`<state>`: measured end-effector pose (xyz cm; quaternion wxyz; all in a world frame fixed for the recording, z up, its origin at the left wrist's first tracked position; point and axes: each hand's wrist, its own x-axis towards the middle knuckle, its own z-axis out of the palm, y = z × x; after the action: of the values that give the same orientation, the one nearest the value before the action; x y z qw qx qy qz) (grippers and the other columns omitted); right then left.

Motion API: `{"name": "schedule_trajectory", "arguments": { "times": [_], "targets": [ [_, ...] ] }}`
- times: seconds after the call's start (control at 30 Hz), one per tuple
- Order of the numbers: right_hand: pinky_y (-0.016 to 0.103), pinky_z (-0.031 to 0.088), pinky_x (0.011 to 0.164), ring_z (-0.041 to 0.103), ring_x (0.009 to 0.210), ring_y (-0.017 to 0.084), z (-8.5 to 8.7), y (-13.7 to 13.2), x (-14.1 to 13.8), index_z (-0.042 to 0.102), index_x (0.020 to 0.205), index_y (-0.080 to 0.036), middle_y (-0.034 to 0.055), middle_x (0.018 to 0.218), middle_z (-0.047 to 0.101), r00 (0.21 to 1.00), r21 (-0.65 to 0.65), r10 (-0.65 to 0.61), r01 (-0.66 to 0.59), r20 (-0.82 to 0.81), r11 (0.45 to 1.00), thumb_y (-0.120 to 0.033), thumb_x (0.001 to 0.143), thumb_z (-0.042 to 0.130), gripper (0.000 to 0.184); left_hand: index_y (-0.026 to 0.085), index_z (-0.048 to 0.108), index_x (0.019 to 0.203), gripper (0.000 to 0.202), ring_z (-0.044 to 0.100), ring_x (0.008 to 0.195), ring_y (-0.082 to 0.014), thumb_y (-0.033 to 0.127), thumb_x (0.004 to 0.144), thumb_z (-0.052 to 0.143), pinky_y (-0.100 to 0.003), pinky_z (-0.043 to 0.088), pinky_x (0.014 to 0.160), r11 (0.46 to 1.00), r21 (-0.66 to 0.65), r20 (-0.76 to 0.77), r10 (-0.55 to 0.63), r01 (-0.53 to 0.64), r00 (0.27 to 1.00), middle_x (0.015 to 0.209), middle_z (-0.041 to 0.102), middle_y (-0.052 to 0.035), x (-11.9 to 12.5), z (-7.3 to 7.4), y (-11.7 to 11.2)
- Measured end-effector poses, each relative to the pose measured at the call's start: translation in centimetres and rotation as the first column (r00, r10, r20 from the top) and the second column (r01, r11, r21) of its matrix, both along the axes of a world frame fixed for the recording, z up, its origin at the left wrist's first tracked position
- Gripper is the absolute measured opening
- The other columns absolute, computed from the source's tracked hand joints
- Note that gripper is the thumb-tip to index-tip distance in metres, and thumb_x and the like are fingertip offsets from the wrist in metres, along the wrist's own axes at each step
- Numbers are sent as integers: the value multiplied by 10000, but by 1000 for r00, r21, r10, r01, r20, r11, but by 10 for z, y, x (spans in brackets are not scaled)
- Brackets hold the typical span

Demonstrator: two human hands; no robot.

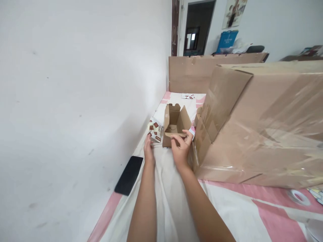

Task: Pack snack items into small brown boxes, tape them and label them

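Note:
A small open cardboard box (174,122) stands on the pink and white cloth (171,201), its flaps up. My right hand (180,148) pinches the box's near flap between thumb and fingers. My left hand (148,148) reaches to a small white packet with brown squares (155,129) just left of the box, and its fingertips touch the packet's lower edge; I cannot make out whether it grips it.
A big cardboard carton wrapped in clear film (262,124) fills the right side. A cardboard sheet (202,72) stands at the far end. A black phone (129,174) lies by the white wall. A tape roll (299,196) lies at the right.

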<state>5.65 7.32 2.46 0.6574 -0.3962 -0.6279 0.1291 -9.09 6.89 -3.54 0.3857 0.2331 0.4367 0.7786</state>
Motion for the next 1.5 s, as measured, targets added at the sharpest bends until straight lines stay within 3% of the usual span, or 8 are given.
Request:
{"name": "schedule_trajectory", "arguments": {
  "times": [0.13,0.5,0.73,0.93,1.1,1.3,1.4,1.5],
  "targets": [
    [375,547,906,626,1042,212,2,0,1,773,922,-226,103,1178,557,997,-64,83,-83,-5,995,-154,902,575,212,253,756,953,229,475,1382,-241,258,731,809,-344,386,1134,993,39,-185,-102,111,977,1275,693,-71,13,2,-7],
    [311,531,723,622,796,166,7,-10,0,801,953,-251,29,866,611,956,-63,267,-276,-119,959,-220,915,632,175,295,714,1186,377,403,1470,-239,265,812,755,-347,311,1213,998,38,-299,-30,43,954,1419,600,-61,29,-3,-8],
    [306,492,658,591,744,163,39,-51,13,807,933,-271,21,828,608,932,-48,345,-352,-113,935,-251,899,647,165,264,747,1188,346,542,1355,-267,400,881,669,-381,365,1189,979,198,-415,40,47,909,1356,667,-85,25,41,-61],
    [284,470,627,537,688,139,81,-109,40,808,901,-259,-4,770,518,910,-70,387,-400,-146,914,-259,863,693,121,243,799,1015,329,686,1126,-256,480,913,595,-378,486,1064,980,176,-575,24,95,818,1142,768,-81,10,103,-103],
    [274,523,599,575,654,124,101,-172,96,808,836,-255,-6,778,543,853,-178,504,-521,-133,835,-279,832,745,68,293,816,869,198,729,987,-268,423,863,666,-404,523,996,990,96,-752,1,107,659,929,805,-15,27,136,-183],
    [259,457,371,584,443,112,84,-246,217,806,853,-273,-10,770,576,671,-287,674,-742,-309,606,-313,778,824,87,398,787,933,219,701,1149,-294,348,912,575,-465,567,942,966,108,-893,-10,234,451,1004,793,-4,110,74,-310],
    [276,462,373,572,463,128,81,-279,283,811,851,-272,2,745,564,668,-343,695,-740,-267,579,-338,777,819,99,391,733,1153,301,583,1327,-282,322,947,525,-489,489,1068,950,-34,-969,-108,310,222,1181,749,-31,158,37,-347],
    [310,510,459,580,588,159,94,-306,334,758,692,-233,29,771,527,742,-390,656,-650,-140,652,-422,811,766,223,330,566,1421,483,464,1412,-331,346,941,512,-579,376,1131,945,-244,-961,-265,219,72,1526,529,-81,187,18,-357]
  ]
}}
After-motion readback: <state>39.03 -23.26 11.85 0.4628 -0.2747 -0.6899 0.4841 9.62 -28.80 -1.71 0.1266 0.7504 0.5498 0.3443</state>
